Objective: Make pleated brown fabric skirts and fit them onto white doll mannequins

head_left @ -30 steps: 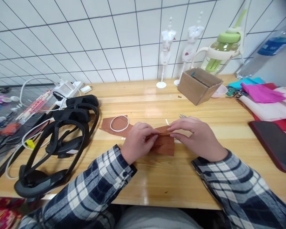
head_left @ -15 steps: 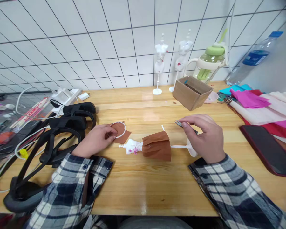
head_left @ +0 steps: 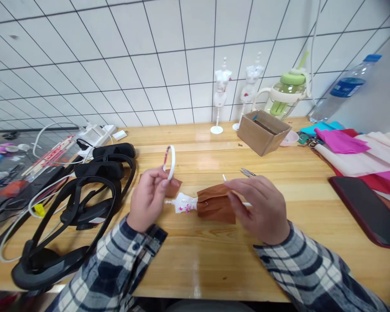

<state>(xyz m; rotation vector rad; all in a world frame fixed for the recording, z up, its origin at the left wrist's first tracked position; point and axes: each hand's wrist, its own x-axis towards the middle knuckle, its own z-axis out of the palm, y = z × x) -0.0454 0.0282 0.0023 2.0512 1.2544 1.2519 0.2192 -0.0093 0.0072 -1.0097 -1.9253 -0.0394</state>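
Observation:
A small white mannequin [head_left: 184, 202] lies on its side on the wooden table [head_left: 214, 255], wearing a pleated brown paper skirt [head_left: 214, 202]. My left hand [head_left: 148, 197] is closed on a thin white ring [head_left: 170, 161] and holds it upright above a brown paper scrap [head_left: 173, 189]. My right hand [head_left: 259, 207] rests over the skirt's right end and the mannequin's stand, fingers curled against the paper. Small metal scissors [head_left: 247, 172] lie just beyond my right hand.
Black headsets [head_left: 84, 203] with white cables fill the left side. Two standing white mannequins [head_left: 221, 89], an open cardboard box [head_left: 262, 132], a green-lidded jug [head_left: 287, 93] and a water bottle [head_left: 344, 93] line the back. Coloured paper sheets [head_left: 360, 151] and a dark phone [head_left: 367, 208] lie right.
My left hand has lifted the white ring off the brown scrap and holds it up. My right hand has moved from the scissors back down onto the skirt.

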